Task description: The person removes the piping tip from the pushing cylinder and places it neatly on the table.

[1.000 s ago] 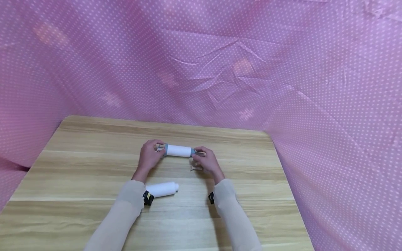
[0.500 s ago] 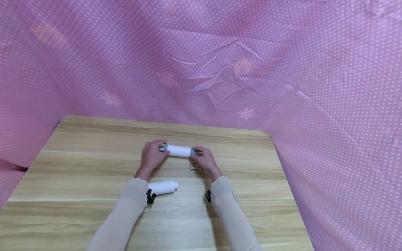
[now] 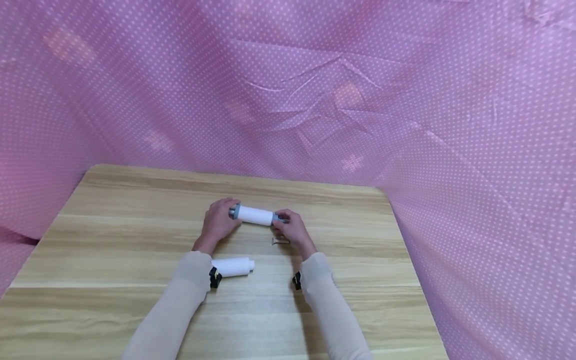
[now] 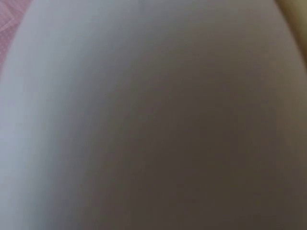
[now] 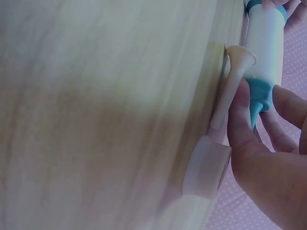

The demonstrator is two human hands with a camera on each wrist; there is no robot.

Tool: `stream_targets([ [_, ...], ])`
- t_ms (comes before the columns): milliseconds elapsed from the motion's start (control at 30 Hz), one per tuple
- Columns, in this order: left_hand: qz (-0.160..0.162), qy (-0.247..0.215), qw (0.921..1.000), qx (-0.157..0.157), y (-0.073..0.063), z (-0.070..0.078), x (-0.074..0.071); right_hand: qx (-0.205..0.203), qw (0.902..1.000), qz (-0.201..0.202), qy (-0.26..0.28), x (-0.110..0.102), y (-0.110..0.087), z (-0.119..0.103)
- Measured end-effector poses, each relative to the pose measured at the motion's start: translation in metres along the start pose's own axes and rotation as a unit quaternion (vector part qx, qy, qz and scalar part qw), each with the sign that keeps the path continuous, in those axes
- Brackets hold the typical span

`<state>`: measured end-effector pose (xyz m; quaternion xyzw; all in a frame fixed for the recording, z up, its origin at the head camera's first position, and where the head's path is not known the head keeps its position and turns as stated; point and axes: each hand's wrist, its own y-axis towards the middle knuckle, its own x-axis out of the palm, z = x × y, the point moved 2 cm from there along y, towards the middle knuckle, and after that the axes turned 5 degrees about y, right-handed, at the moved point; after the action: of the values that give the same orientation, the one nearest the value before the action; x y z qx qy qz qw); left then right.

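Note:
In the head view a white tube [image 3: 254, 215] with teal ends lies crosswise between both hands, looking like a hand pump. The left hand [image 3: 219, 220] grips its left end, fingers over the far side and thumb along the near side. At the other end the right hand [image 3: 291, 229] pinches the teal collar around a tapered nozzle [image 5: 258, 109], thumb and fingers on opposite sides. Close below the right hand on the table is a small peach piece [image 5: 231, 88] with a flared end. The left wrist view is filled by a blurred grey surface, hiding that hand.
A white cylinder [image 3: 231, 267] with a narrower neck lies on the wooden table [image 3: 135, 240], partly behind the left wrist's black camera [image 3: 215, 277]. A pale pink cup-shaped part [image 5: 206, 167] sits beside the peach piece. Pink dotted cloth [image 3: 288, 90] surrounds the table.
The left hand has moved slightly right and farther onto the tube's end, its thumb now along the near side. The right hand has shifted a little left. The white cylinder stays put.

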<state>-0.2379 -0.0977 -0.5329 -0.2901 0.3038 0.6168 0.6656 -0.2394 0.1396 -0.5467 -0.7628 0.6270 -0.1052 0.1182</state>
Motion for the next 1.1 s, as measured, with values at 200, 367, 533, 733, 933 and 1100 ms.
stream_targets([
  [200, 0.004, 0.004, 0.9999, 0.008, 0.001, -0.001, -0.003, -0.028, 0.9992, 0.02, -0.021, -0.002, -0.003, -0.005],
  [367, -0.005, -0.002, 0.9999, 0.01, 0.001, 0.001, -0.01, -0.066, 0.995, 0.025, -0.071, -0.007, -0.004, -0.01],
  [533, -0.013, -0.005, 0.9998, 0.013, -0.002, 0.007, -0.018, -0.071, 0.996, 0.01, -0.054, -0.011, -0.005, -0.012],
  [733, -0.009, -0.009, 0.9997, 0.02, -0.007, 0.013, -0.027, -0.089, 0.9954, -0.003, -0.036, -0.013, -0.01, -0.02],
  [933, 0.007, -0.014, 0.9991, 0.04, -0.013, 0.02, -0.037, -0.091, 0.9957, -0.015, -0.013, -0.014, -0.018, -0.031],
  [1100, 0.008, -0.037, 0.9982, 0.046, -0.019, 0.026, -0.044, -0.098, 0.9949, -0.022, -0.005, -0.015, -0.023, -0.038],
])
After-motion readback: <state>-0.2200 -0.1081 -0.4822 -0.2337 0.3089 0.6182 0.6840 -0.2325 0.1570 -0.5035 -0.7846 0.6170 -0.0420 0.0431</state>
